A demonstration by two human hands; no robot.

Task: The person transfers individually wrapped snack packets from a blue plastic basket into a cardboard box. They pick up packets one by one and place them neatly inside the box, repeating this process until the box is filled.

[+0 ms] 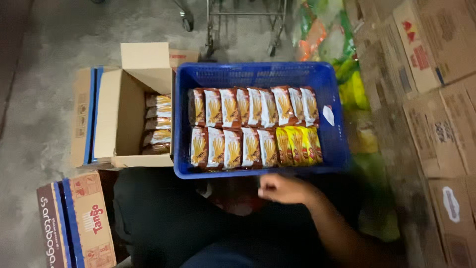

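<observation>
In front of our lap sits the blue crate (333,149), two rows of snack packs (253,126) filling most of it (a strip stays bare at its right). Our right hand (280,189) hovers just below its near rim, fingers curled, seemingly empty; the left is out of view. The carton (111,111) beside it holds more packs.

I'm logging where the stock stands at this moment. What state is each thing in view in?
Blue crate: open-topped, holding two rows of snack packs standing on edge.
Snack packs: sealed, mostly brown, a few yellow at the near right.
Open carton: flaps up, partly filled with packs.
Closed carton: shut, lying on the floor.
Right hand: loosely curled, empty, just short of the crate's near rim.
Left hand: out of view.
</observation>
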